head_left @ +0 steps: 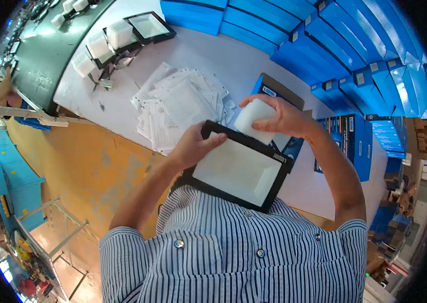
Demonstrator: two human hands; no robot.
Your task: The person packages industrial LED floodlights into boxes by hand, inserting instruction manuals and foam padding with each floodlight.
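Note:
In front of my shirt is a black-framed floodlight [233, 169] with a white recessed face, tilted toward me. My left hand [198, 144] grips its upper left corner, thumb on the front. My right hand [284, 118] is wrapped round a white foam block [254, 118], just above the light's upper edge. Beneath and behind that hand lies a blue box [269, 88] with its brown inner side showing; the hand hides part of it. A loose pile of white printed sheets [183, 103] spreads over the white table [117, 108] beyond my left hand.
More black floodlights [149, 26] with white foam blocks [100, 45] line the table's far left. Blue boxes [324, 45] are stacked along the back and right. A printed blue carton [347, 144] stands right of my forearm. A dark green bench [39, 65] adjoins, with another person's arm [2, 91] beside it.

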